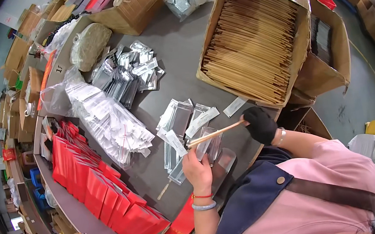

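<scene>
A pair of thin pale wooden sticks (218, 132) spans the gap between my two hands. My right hand (259, 125), in a black glove that leaves the fingertips bare, grips their right end. At their left end, my bare left hand (197, 168) is closed with its fingertips against the sticks; a small dark part shows there. Clear plastic sleeves (179, 118) with white paper slips lie in a loose pile just beyond my left hand. One white slip (235, 106) rests apart, near my right hand. A clear plastic piece (225, 160) lies beside my left wrist.
An open carton (242, 98) packed with wooden sticks (249, 46) stands at the far right. Silvery packets (120, 81) and a bag of white slips (106, 119) lie left. Red packets (96, 187) stand in a long row at the near left. Another carton (329, 66) sits right.
</scene>
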Tool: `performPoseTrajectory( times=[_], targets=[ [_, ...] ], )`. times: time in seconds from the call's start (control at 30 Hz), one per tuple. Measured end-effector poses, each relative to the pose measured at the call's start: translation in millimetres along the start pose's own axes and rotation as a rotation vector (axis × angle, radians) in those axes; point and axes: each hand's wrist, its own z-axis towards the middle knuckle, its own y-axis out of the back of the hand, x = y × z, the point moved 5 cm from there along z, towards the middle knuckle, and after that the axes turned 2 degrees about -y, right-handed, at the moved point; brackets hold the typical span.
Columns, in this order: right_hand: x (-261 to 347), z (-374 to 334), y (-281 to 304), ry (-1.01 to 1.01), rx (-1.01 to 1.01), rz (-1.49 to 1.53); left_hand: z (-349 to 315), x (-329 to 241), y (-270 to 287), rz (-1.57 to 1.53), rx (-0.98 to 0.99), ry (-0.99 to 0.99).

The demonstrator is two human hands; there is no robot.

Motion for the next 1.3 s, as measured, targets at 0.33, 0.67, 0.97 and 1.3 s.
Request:
performPoseTrajectory(
  times=[0.33,0.67,0.97,1.3],
  targets=[
    [-3,6,-35,-0.06,0.05,-0.086,-9,19,7,-0.181,0.008,0.139],
    [20,45,-37,-0.018,0.177,0.226,-59,17,39,-0.358,0.113,0.263],
    [37,7,-32,0.42,0.563,-0.251,-118,19,61,0.08,-0.065,0.095],
    [43,6,-61,0.453,0.463,0.116,-117,13,37,0.127,0.059,0.064]
  ],
)
